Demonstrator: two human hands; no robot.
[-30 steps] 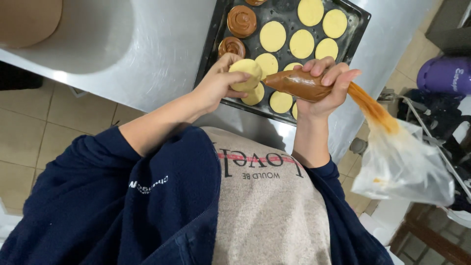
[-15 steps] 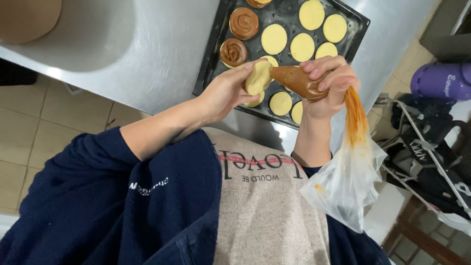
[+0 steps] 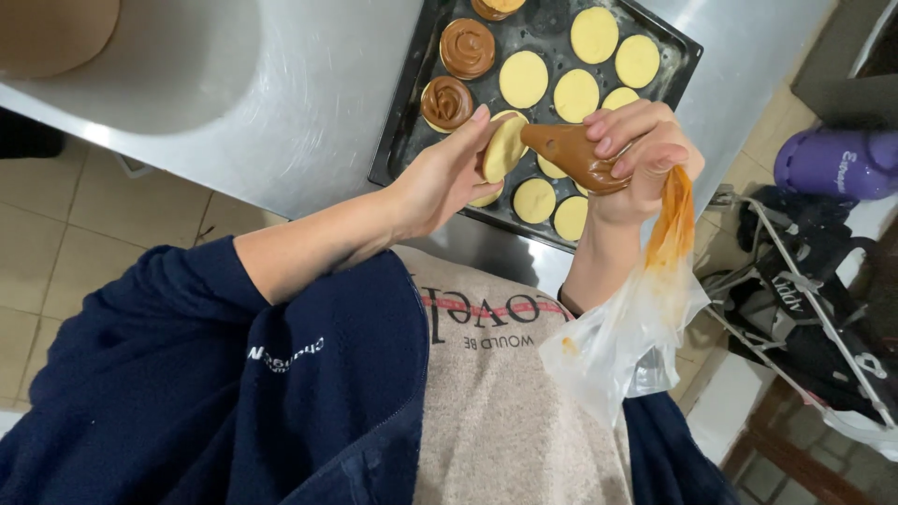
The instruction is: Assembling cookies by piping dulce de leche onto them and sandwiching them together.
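Steel tabletop (image 3: 234, 122) carries my dark baking tray (image 3: 412, 140). Since a second ago I've lifted the pale round cookie (image 3: 505, 147) upright off it, left hand (image 3: 440, 182) pinching it, forearm angled inward. Right hand (image 3: 641, 154) is clenched on the brown-filled plastic piping bag (image 3: 572, 154), tip now touching the cookie.

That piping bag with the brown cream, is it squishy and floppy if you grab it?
Probably squishy: the piping bag bulges where the right hand squeezes it. Its empty plastic tail droops limply, so likely floppy. Cream smears suggest it may be slippery.
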